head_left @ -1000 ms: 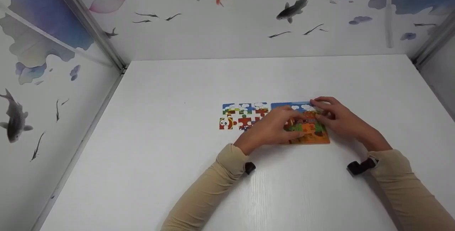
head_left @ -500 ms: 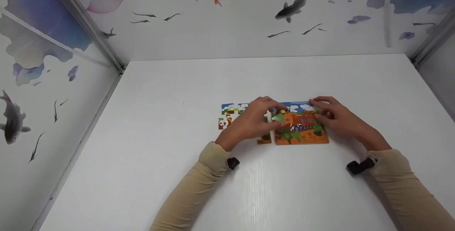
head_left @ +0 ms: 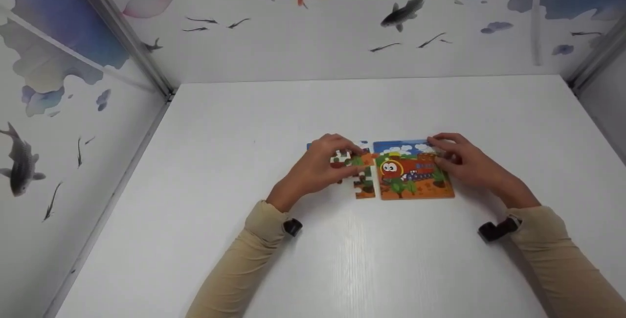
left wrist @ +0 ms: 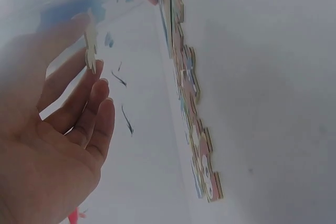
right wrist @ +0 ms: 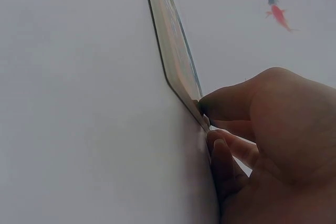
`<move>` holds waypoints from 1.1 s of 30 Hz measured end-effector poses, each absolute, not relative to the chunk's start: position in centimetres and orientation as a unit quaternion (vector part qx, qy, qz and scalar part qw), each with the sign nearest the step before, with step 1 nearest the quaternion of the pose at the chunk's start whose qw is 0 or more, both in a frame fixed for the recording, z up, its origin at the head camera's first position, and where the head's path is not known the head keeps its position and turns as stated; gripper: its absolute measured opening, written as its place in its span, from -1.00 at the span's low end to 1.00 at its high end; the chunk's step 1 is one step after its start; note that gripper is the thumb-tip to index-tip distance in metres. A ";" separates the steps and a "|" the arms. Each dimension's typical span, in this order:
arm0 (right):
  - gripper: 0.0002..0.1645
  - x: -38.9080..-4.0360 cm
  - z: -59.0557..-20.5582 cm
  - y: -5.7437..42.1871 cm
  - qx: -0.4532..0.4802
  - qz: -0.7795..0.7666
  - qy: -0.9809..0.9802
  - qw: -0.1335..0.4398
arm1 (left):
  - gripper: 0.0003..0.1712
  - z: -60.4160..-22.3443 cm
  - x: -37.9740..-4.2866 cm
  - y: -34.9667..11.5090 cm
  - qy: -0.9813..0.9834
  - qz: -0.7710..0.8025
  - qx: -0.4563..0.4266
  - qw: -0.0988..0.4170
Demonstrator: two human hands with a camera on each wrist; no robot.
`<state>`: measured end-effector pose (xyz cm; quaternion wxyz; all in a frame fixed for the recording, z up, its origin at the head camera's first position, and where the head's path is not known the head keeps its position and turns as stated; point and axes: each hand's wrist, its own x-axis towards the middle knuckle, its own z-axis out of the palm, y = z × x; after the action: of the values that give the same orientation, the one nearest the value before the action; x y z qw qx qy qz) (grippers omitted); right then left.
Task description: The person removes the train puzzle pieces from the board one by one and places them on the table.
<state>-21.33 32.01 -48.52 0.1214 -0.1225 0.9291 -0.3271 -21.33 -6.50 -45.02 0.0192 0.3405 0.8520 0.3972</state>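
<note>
In the head view a jigsaw board (head_left: 415, 176) with a cartoon train picture lies flat on the table. My left hand (head_left: 318, 164) pinches an orange and green puzzle piece (head_left: 364, 160) between thumb and fingers, above the loose pieces left of the board. The left wrist view shows that puzzle piece (left wrist: 91, 48) edge-on, raised off the table. My right hand (head_left: 464, 164) holds the board's upper right edge. In the right wrist view its thumb and curled fingertips meet the board's edge (right wrist: 181, 90). Loose puzzle pieces (head_left: 365, 191) are partly hidden beneath my left hand.
Around the puzzle spreads the white table (head_left: 234, 127). A back wall (head_left: 313, 39) and a left wall (head_left: 29, 112), painted with fish and petals, rise from its edges. Each wrist carries a small black camera (head_left: 496, 231).
My left hand has moved left from over the board, bringing a puzzle piece with it. The train's face on the board has come into view. My right hand has stayed at the board's edge.
</note>
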 end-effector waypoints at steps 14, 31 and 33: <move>-0.34 -21.1 -48.4 31.9 -0.121 -0.327 0.930 0.119 | -0.65 -44.9 -21.1 -8.0 0.852 0.398 0.340 0.017; -0.34 -21.1 -48.6 32.0 -0.102 -0.332 0.929 0.129 | -0.73 -45.9 -19.9 -9.7 0.862 0.367 0.344 0.059; -0.34 -21.1 -48.7 32.0 -0.104 -0.332 0.929 0.129 | -0.74 -46.2 -19.9 -9.8 0.861 0.360 0.353 0.069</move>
<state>-21.14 31.99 -48.67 0.1285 -0.1040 0.9288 -0.3316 -19.91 -9.81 -46.19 0.0691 0.3533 0.8606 0.3601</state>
